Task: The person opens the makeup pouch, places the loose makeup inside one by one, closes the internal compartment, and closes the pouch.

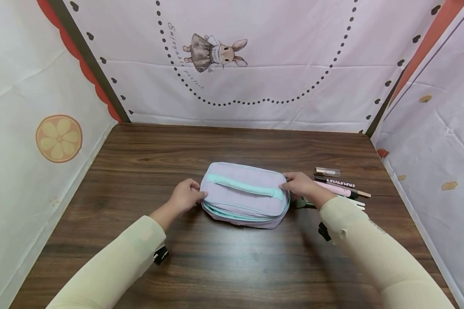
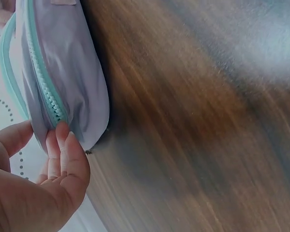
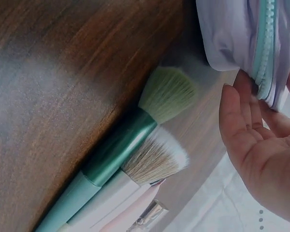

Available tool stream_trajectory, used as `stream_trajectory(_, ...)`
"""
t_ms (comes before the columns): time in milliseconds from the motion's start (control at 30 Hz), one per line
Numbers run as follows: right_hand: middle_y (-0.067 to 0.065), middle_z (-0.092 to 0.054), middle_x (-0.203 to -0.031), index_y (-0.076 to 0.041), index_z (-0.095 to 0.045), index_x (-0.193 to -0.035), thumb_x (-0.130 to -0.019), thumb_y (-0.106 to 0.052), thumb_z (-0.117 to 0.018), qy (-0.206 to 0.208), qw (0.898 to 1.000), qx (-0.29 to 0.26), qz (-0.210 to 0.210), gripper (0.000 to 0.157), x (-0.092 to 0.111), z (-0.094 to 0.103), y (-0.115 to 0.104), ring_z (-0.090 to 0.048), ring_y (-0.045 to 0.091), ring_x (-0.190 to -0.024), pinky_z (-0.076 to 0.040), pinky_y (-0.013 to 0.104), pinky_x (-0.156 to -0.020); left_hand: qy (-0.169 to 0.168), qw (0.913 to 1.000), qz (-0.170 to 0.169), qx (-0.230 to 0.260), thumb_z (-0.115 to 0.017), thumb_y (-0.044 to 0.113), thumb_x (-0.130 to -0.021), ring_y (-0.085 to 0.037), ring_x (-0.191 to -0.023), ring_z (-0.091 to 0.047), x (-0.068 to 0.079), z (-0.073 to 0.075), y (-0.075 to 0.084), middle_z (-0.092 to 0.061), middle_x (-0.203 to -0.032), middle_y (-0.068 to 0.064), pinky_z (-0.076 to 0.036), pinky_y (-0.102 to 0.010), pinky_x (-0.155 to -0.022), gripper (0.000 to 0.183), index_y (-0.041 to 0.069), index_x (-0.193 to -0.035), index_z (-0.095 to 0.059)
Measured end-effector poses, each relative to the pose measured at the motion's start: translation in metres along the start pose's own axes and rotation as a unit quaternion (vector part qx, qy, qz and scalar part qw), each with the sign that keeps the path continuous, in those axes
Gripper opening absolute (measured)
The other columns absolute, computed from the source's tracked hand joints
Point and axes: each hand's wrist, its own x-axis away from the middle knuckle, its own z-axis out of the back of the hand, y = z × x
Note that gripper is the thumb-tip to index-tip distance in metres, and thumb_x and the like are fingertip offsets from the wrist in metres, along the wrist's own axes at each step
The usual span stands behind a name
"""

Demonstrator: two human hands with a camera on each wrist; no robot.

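Note:
A lilac makeup bag (image 1: pixel 239 193) with a mint carry handle (image 1: pixel 243 185) lies on the table, handle side up. Its mint zipper (image 2: pixel 47 96) runs along the near side, where the lid edge stands slightly apart from the base. My left hand (image 1: pixel 184 195) pinches the bag's left end, thumb on the lid's rim and fingertips beside the zipper. At the opposite end, my right hand (image 1: pixel 302 185) grips the lid's corner, its fingers under the zipper edge in the right wrist view. The bag's inside is hidden.
Right of the bag lie a green makeup brush (image 3: pixel 121 145), a white-handled brush (image 3: pixel 150 162), a pink tube (image 1: pixel 334 189), a dark patterned pen (image 1: pixel 336 182) and a clear lip gloss tube (image 1: pixel 328 172). Printed cloth walls (image 1: pixel 255 86) border the wooden table (image 1: pixel 158 146).

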Motion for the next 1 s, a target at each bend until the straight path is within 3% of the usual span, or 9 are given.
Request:
stream_trajectory(133, 0.029, -0.046, -0.137, 0.002, -0.038, -0.145, -0.097, -0.013, -0.054, 0.003, 1.0, 0.001, 0.009, 0.053, -0.001, 0.001, 0.0, -0.046, 0.04, -0.125, -0.05, 0.049, -0.089, -0.006, 0.9999, -0.01, 0.0, -0.066, 0.013, -0.091, -0.029, -0.077, -0.064, 0.003, -0.002, 0.0, -0.065, -0.082, -0.013, -0.047, -0.026, -0.059, 0.03, -0.006, -0.109, -0.051)
stream_trajectory(333, 0.029, -0.045, -0.138, 0.003, -0.038, -0.145, -0.098, -0.013, -0.053, 0.01, 1.0, 0.008, 0.01, 0.051, -0.003, 0.002, -0.002, -0.045, 0.04, -0.126, -0.047, 0.05, -0.094, -0.002, 0.9998, -0.016, -0.014, -0.065, 0.015, -0.091, -0.018, -0.064, -0.056, 0.005, -0.004, -0.002, -0.062, -0.076, -0.01, -0.042, -0.026, -0.056, 0.029, -0.004, -0.107, -0.051)
stream_trajectory(600, 0.028, -0.045, -0.14, 0.005, -0.039, -0.143, -0.099, -0.015, -0.053, 0.024, 0.999, 0.026, 0.031, 0.051, -0.003, 0.003, -0.003, -0.044, 0.039, -0.128, -0.043, 0.05, -0.099, 0.001, 0.9978, -0.031, -0.059, -0.064, 0.019, -0.091, -0.018, -0.067, -0.056, 0.012, -0.005, -0.001, -0.061, -0.079, -0.01, -0.042, -0.027, -0.057, 0.028, -0.002, -0.105, -0.052)
stream_trajectory(700, 0.028, -0.046, -0.139, 0.006, -0.039, -0.143, -0.099, -0.018, -0.052, 0.042, 0.996, 0.054, 0.055, 0.052, -0.001, 0.004, 0.002, -0.043, 0.04, -0.129, -0.041, 0.05, -0.101, 0.01, 0.9941, -0.056, -0.092, -0.062, 0.022, -0.093, -0.019, -0.073, -0.057, 0.013, -0.002, -0.004, -0.062, -0.087, -0.01, -0.046, -0.031, -0.064, 0.027, -0.001, -0.106, -0.055)
stream_trajectory(833, 0.027, -0.05, -0.136, 0.004, -0.041, -0.143, -0.098, -0.018, -0.05, 0.07, 0.989, 0.088, 0.094, 0.05, 0.003, 0.005, 0.012, -0.047, 0.04, -0.126, -0.042, 0.05, -0.1, 0.023, 0.9874, -0.103, -0.118, -0.059, 0.017, -0.095, -0.027, -0.093, -0.06, 0.01, 0.004, -0.01, -0.064, -0.102, -0.014, -0.049, -0.041, -0.081, 0.024, -0.001, -0.11, -0.058)
stream_trajectory(1000, 0.025, -0.047, -0.14, 0.001, -0.04, -0.144, -0.096, -0.013, -0.053, 0.076, 0.985, 0.076, 0.134, 0.051, 0.011, 0.004, 0.024, -0.047, 0.041, -0.126, -0.043, 0.051, -0.099, 0.02, 0.9781, -0.153, -0.14, -0.06, 0.005, -0.092, -0.035, -0.107, -0.06, 0.001, 0.01, -0.021, -0.062, -0.116, -0.021, -0.047, -0.048, -0.092, 0.028, -0.004, -0.119, -0.058)
